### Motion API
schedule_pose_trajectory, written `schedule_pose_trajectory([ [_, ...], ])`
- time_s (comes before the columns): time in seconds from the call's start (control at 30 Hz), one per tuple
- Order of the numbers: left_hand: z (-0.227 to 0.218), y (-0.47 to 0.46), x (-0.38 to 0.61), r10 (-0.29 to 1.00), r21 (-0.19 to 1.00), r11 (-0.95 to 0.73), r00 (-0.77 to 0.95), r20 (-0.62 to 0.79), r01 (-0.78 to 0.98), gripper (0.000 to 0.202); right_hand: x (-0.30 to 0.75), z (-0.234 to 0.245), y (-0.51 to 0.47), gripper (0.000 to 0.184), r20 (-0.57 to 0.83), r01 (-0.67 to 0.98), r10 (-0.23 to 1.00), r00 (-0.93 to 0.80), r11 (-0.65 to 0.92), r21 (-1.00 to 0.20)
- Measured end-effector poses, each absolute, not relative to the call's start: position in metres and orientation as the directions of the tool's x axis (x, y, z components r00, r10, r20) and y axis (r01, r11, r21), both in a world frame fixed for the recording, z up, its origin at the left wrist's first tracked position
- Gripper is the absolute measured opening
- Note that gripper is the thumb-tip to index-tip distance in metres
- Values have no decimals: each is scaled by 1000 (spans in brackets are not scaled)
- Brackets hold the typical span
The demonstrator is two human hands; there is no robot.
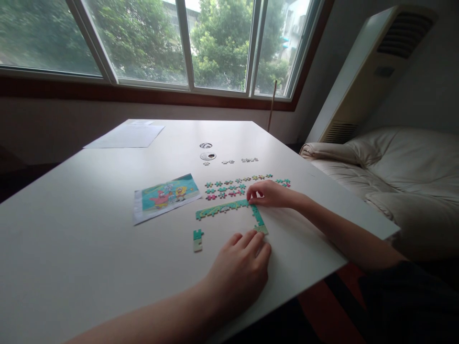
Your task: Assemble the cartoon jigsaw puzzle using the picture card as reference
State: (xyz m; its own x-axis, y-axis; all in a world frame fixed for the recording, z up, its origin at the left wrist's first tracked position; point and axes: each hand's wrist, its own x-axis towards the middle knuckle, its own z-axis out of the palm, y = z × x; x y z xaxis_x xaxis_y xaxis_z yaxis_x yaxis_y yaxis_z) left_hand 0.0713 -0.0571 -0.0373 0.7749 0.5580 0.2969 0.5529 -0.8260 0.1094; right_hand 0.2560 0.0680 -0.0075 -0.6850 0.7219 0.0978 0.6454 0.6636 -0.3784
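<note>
A partly joined jigsaw border [222, 209] lies on the white table, with a top strip and a right side in green. At its upper right corner, my right hand [271, 193] is closed, thumb and forefinger pinching the edge. My left hand [244, 265] is at the lower end of the right side, fingers curled against the pale corner piece [261, 229]; its thumb is hidden. Left of my left hand lies a short joined pair of edge pieces [197, 241], green above and pale below. Rows of loose jigsaw pieces [229, 183] lie beyond the border.
A printed cartoon picture [167, 197] lies left of the puzzle. Farther off are two round discs [208, 156] and several pale pieces [249, 160]. White paper [124, 136] covers the far left of the table [89, 239]. A cream sofa [394, 177] stands at right.
</note>
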Motion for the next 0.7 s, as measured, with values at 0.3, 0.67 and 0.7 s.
schedule_pose_trajectory([
  [0.3, -35, -57, 72, 561, 107, -824, 779, 281, 556, 25, 264, -3, 72, 32, 48, 553, 619, -784, 731, -401],
  [0.67, -35, -57, 71, 554, 106, -831, 790, 263, 547, 24, 268, -2, 70, 54, -48, 596, 640, -767, 682, -425],
  [0.7, -34, -57, 71, 546, 101, -836, 798, 257, 540, 23, 268, -1, 69, 53, -45, 584, 631, -775, 687, -431],
])
